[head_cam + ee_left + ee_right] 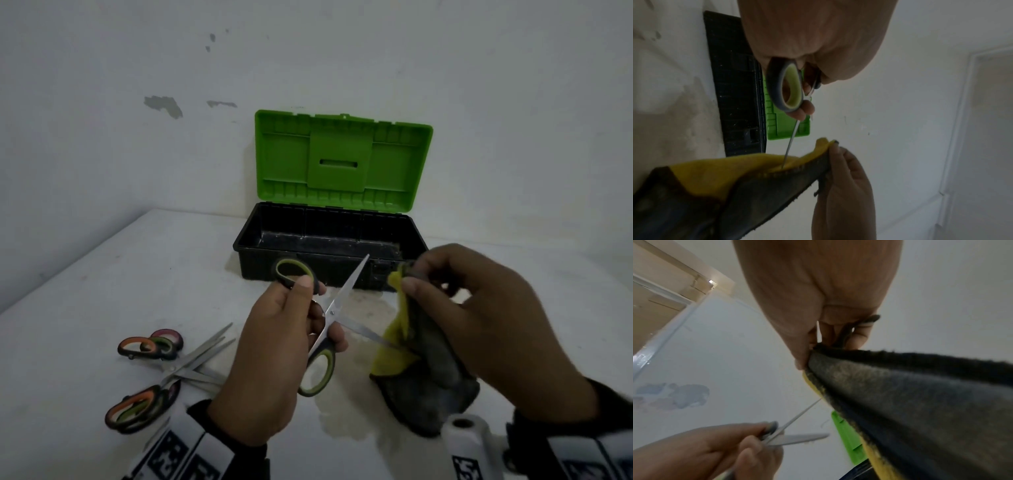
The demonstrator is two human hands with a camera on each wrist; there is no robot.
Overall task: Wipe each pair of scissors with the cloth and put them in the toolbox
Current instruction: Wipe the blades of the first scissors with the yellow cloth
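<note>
two hands busy: left hand (270, 356) grips green-handled scissors (323, 322), blades spread wide, one tip in the cloth (421, 356) pinched by right hand (486, 315). only the head view shows the spare scissors (161, 373) piled on the table (85, 291) left and the open toolbox (329, 240) behind.

The toolbox (329, 246) stands open at the back of the table (102, 274), against the wall (137, 68), its lid (342, 157) upright behind the tray. In front of it, the left hand (270, 363) holds spread scissors (325, 322) above the table; one blade reaches right into the cloth (424, 370) held by the right hand (479, 315). More scissors (164, 373) lie piled on the table at front left
</note>
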